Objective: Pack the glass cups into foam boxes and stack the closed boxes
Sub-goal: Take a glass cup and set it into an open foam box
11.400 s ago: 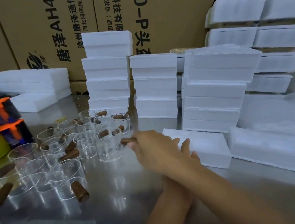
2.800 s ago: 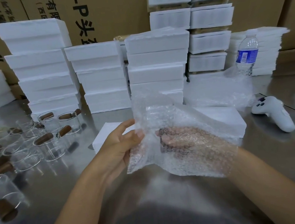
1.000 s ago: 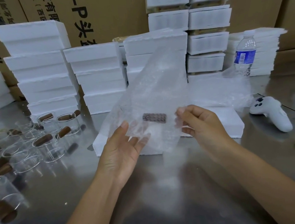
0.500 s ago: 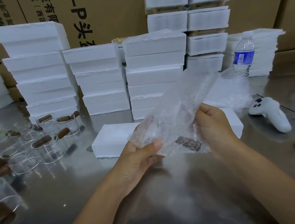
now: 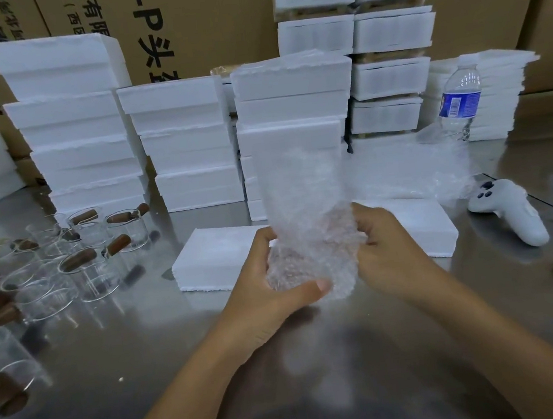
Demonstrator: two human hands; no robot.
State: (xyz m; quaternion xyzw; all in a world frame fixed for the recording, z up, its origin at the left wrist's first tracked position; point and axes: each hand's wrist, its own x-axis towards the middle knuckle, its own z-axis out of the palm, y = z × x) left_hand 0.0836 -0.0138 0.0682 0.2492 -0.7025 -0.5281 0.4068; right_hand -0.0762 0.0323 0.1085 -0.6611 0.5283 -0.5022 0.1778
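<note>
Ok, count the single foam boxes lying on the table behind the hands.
2. Left foam box behind the left hand, right foam box behind the right hand. The bubble wrap hides the gap between them.

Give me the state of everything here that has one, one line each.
bubble wrap, bundled at the bottom, loose end standing up, held in both hands
left hand, gripping the wrap's lower part
right hand, gripping the wrap's side
glass cups, upright, not yet packed
front foam box, closed, lying flat
water bottle, upright
</note>
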